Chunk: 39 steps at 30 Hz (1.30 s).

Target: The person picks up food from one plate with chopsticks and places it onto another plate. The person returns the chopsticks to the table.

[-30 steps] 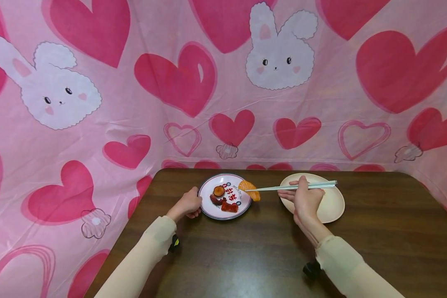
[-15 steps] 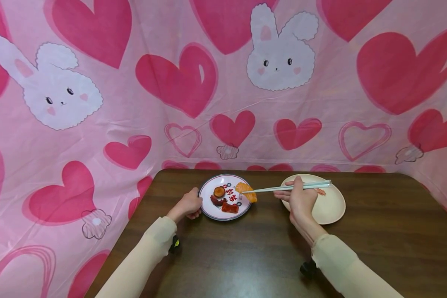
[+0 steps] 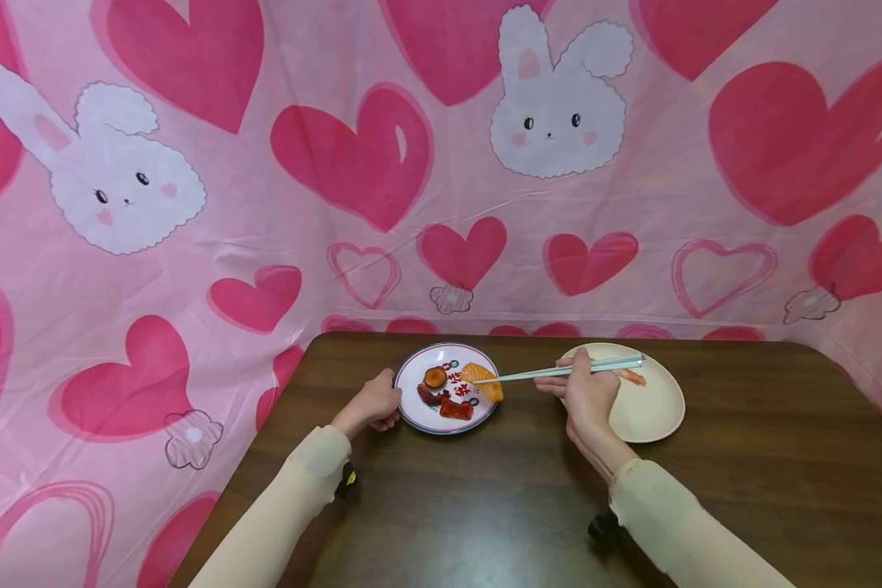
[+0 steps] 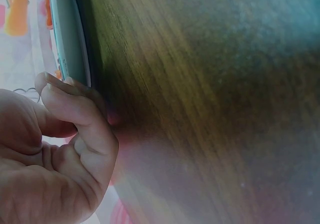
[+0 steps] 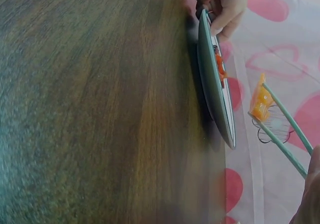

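Observation:
At the left stands a round white plate (image 3: 412,384) with a dark rim and red characters. My left hand (image 3: 376,402) pinches its left edge, thumb over the rim and fingers below, as the right wrist view shows. My right hand (image 3: 590,400) holds pale green chopsticks (image 3: 518,376). Between their tips hangs an orange, white-striped salmon slice (image 3: 491,390), which the right wrist view shows apart from the plate and above it. On the plate lie a round brown piece (image 3: 435,377), a dark red curled piece (image 3: 430,396) and a glossy red block (image 3: 456,409).
A cream oval plate (image 3: 654,412) stands at the right, partly behind my right hand, bearing a pinkish shrimp-like piece (image 3: 634,377). Both plates are near the far edge of the brown wooden table (image 3: 470,506). A pink cloth (image 3: 323,188) with hearts and rabbits hangs behind.
My right hand has moved left with the chopsticks, bringing the salmon slice from the plate's right edge further over it. The shrimp-like piece has come into sight. My left hand stays at the rim.

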### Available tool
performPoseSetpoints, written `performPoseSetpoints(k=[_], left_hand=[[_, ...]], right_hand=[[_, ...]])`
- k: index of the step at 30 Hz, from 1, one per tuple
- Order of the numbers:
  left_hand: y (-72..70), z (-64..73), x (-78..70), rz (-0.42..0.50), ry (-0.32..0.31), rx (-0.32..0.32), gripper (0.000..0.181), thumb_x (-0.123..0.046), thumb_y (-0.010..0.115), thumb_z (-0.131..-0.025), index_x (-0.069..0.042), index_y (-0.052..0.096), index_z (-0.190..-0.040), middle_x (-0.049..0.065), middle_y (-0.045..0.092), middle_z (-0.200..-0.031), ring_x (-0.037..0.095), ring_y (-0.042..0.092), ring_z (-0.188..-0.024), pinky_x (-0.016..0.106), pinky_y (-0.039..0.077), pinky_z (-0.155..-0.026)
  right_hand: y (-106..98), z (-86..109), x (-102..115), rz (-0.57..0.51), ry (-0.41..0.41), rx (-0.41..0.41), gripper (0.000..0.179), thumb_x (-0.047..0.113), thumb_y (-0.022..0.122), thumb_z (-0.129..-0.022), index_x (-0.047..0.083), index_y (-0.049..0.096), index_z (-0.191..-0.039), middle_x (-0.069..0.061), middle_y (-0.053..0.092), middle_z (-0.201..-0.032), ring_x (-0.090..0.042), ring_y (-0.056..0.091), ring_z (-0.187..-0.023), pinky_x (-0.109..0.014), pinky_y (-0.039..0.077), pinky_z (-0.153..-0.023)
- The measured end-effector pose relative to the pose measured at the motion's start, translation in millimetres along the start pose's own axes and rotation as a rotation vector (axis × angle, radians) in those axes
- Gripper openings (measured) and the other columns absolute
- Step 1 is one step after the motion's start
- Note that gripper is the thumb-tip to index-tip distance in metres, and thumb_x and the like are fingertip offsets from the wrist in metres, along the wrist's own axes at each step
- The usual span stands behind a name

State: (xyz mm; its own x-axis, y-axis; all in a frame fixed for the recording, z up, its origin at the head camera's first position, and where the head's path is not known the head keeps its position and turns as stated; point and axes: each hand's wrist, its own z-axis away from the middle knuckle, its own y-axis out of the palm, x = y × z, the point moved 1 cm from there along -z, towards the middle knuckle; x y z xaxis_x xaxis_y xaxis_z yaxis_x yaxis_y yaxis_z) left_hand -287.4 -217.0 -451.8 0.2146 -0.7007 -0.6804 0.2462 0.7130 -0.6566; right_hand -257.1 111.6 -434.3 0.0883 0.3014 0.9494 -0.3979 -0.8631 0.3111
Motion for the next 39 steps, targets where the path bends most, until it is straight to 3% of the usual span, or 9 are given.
performPoseSetpoints(k=[12,19,29,39], left_hand=[[0.2,-1.0,0.5,-0.006,0.000,0.002,0.058,-0.017,0.051,-0.110,0.005,0.027,-0.159,0.015,0.061,-0.076,0.020,0.053,-0.054,0.027,0.051,-0.046],[0.6,-0.1,-2.2,-0.003,-0.005,0.000,0.059,-0.017,0.050,-0.110,0.004,0.026,-0.160,0.014,0.060,-0.074,0.019,0.052,-0.052,0.027,0.051,-0.045],[0.5,-0.5,-1.9,-0.002,-0.009,-0.004,0.057,-0.016,0.051,-0.110,0.003,0.028,-0.159,0.014,0.060,-0.072,0.019,0.052,-0.051,0.027,0.051,-0.045],[0.9,-1.2,-1.3,-0.010,-0.007,-0.005,0.054,-0.015,0.051,-0.110,0.003,0.031,-0.157,0.014,0.060,-0.073,0.020,0.053,-0.051,0.028,0.052,-0.045]], right_hand=[[6.0,-0.4,-7.2,0.039,-0.028,0.011,0.047,0.030,0.045,-0.114,-0.014,0.059,-0.109,-0.011,0.074,-0.071,-0.021,0.075,-0.057,-0.036,0.062,-0.061],[11.0,-1.6,-10.9,0.061,-0.023,0.004,0.048,0.033,0.046,-0.113,-0.010,0.065,-0.102,-0.015,0.075,-0.074,-0.022,0.075,-0.059,-0.038,0.063,-0.061],[16.5,-3.2,-20.0,0.111,-0.030,0.003,0.054,0.034,0.046,-0.113,-0.016,0.064,-0.107,-0.019,0.074,-0.076,-0.023,0.075,-0.057,-0.043,0.062,-0.060],[24.4,0.4,-20.6,0.178,-0.102,0.061,0.055,0.038,0.046,-0.113,-0.013,0.065,-0.102,-0.023,0.074,-0.078,-0.023,0.074,-0.057,-0.038,0.061,-0.056]])
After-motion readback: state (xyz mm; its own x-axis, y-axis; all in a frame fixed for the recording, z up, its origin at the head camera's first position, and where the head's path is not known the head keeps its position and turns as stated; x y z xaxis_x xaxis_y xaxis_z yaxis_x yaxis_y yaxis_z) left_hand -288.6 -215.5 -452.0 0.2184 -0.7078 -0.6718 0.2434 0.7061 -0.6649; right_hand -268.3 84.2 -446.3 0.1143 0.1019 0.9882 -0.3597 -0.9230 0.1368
